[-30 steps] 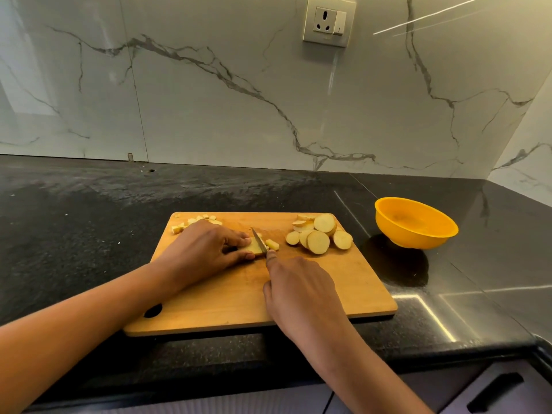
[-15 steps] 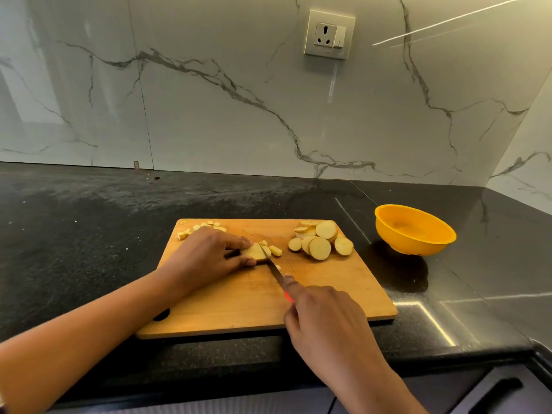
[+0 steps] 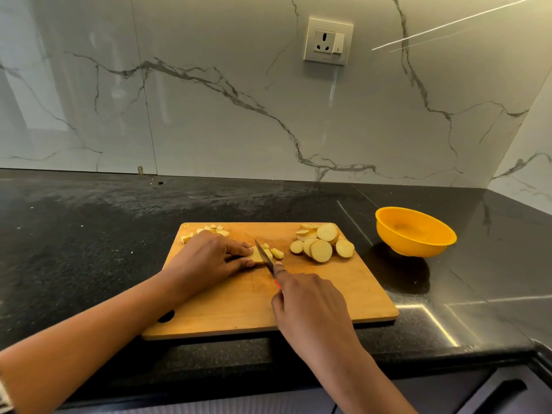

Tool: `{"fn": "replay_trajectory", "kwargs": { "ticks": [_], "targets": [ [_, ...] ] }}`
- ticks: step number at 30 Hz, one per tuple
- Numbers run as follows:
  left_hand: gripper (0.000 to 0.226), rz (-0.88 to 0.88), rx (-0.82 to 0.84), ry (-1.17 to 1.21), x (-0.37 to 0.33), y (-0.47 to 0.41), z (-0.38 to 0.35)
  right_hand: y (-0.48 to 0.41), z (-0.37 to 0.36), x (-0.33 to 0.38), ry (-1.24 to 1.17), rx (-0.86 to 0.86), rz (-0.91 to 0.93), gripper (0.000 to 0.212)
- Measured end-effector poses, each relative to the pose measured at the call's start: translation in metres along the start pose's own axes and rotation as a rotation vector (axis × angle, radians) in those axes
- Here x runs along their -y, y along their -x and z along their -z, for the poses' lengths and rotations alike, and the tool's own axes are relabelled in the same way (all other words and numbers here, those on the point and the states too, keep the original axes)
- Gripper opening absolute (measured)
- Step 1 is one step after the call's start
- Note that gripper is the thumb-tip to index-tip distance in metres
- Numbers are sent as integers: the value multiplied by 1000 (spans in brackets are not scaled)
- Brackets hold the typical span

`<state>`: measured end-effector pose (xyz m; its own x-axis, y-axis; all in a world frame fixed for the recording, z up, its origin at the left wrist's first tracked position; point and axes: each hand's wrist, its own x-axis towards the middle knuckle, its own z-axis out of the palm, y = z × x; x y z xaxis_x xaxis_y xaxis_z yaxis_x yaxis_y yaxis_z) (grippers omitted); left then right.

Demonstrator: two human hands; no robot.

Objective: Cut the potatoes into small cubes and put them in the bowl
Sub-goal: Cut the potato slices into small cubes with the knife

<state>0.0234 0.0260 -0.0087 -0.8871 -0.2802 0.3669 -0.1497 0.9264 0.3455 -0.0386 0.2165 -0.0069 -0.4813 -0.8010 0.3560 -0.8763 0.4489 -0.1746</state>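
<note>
1. Head view: a wooden cutting board (image 3: 313, 297) lies on the black bench (image 3: 74, 234), and everything below is placed relative to it.
2. The left hand (image 3: 209, 258) rests on the board's middle left, fingers curled down onto a potato piece (image 3: 257, 256), pinning it to the wood.
3. The right hand (image 3: 307, 306) is over the board's near middle, closed around the handle of a knife (image 3: 264, 255), index finger stretched along the spine. The blade lies across the pinned piece, tip pointing to the board's far edge.
4. A few cut strips (image 3: 276, 253) lie just right of the blade.
5. Round potato slices (image 3: 321, 245) are heaped at the board's far right corner.
6. Small cubes (image 3: 206, 230) sit at its far left corner, partly hidden behind the left hand.
7. The orange bowl (image 3: 415, 231) stands on the bench off the board's right side, apart from it; no potato shows inside.
</note>
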Motion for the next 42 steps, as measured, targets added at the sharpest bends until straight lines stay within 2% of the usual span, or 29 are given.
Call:
{"fn": "replay_trajectory", "kwargs": {
  "ticks": [12, 17, 24, 31, 39, 42],
  "targets": [
    [31, -42, -29, -29, -1, 0, -1, -26, -2, 8, 62, 134, 44, 33],
    [32, -34, -28, -40, -3, 3, 0, -2, 2, 4, 92, 158, 38, 53],
    [38, 50, -28, 11, -4, 3, 2, 25, 15, -2, -14, 37, 31, 51],
    [33, 64, -50, 62, -1, 3, 4, 6, 10, 5, -38, -18, -10, 50],
    [27, 0, -83, 62, 3, 2, 0, -9, -1, 12, 61, 80, 1, 50],
    [26, -34, -95, 62, 5, 1, -1, -21, -1, 19, 91, 160, 21, 43]
  ]
}}
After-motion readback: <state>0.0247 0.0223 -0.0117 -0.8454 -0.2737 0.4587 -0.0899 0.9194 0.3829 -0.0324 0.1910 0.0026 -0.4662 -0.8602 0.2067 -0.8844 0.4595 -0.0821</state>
